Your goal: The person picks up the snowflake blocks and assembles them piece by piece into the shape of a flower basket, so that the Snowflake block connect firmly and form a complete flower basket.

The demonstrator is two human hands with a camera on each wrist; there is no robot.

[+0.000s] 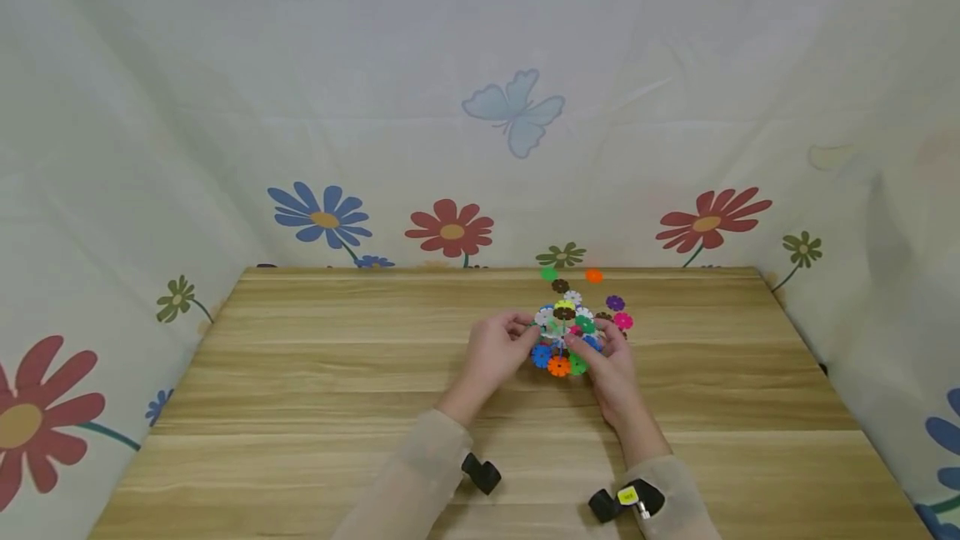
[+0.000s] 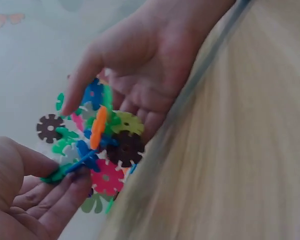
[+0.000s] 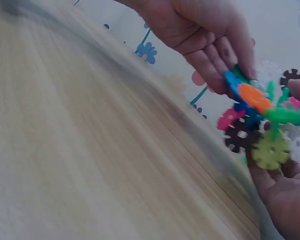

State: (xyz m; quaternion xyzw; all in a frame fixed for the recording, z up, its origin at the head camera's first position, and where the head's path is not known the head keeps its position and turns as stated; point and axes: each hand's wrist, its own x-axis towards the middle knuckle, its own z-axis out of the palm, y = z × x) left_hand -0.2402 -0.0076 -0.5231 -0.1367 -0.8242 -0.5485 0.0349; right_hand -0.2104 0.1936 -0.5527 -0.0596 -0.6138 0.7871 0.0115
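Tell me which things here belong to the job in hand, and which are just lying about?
In the job:
cluster of joined discs
left grip and right grip, both holding it

Lying about on the table, perhaps as spares:
far green disc
far orange disc
far brown disc
purple disc
pink disc

A disc cluster between my two hands, right of centre in the frame.
My left hand (image 1: pixel 497 348) is at the left of the cluster (image 1: pixel 564 315), my right hand (image 1: pixel 617 369) at its right. Further discs (image 1: pixel 615 302) show above and right, joined or loose I cannot tell. The tabletop (image 1: pixel 322 373) fills the lower half; a patterned cloth (image 1: pixel 360 65) hangs behind.
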